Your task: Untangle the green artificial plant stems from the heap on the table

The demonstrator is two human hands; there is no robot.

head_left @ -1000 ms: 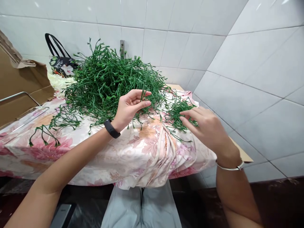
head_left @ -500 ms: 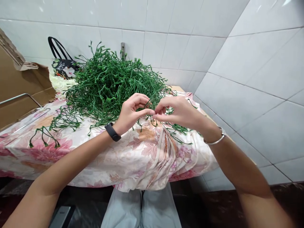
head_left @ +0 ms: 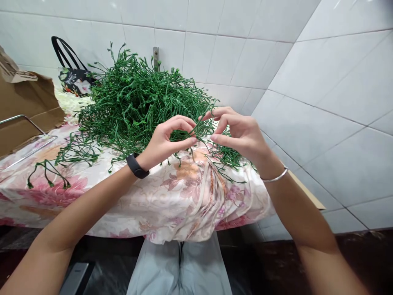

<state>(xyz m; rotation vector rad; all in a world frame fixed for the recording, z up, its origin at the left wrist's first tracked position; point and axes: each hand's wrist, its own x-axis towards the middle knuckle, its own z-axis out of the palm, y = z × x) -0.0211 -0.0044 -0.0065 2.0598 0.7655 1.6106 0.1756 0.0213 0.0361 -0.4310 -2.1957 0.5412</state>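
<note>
My left hand (head_left: 167,141), with a black band at the wrist, pinches a green artificial plant stem (head_left: 202,128) between thumb and fingers. Facing it is my right hand (head_left: 242,130), wearing a silver bangle. Its thumb and index finger come together at the sprig's right side, while the other fingers curve above and touch its upper strands. The exact grip at the right fingertips is partly hidden by the strands. Directly behind the hands rises a big tangled pile of green stems (head_left: 138,96) with small budded tips. More loose stems (head_left: 227,153) lie under my right hand.
A floral cloth (head_left: 138,213) covers the table. Toward the left lie separate green sprigs (head_left: 50,174), a bent metal wire rod (head_left: 30,123) and a cardboard box (head_left: 29,108). Pale flowers (head_left: 72,104) and a black floral bag (head_left: 75,80) stand behind. Tiled walls (head_left: 322,82) close the back and right.
My right hand has moved right and slightly up, away from my left, its fingers spreading around the sprig. The left still pinches. The whole view has shifted a little.
</note>
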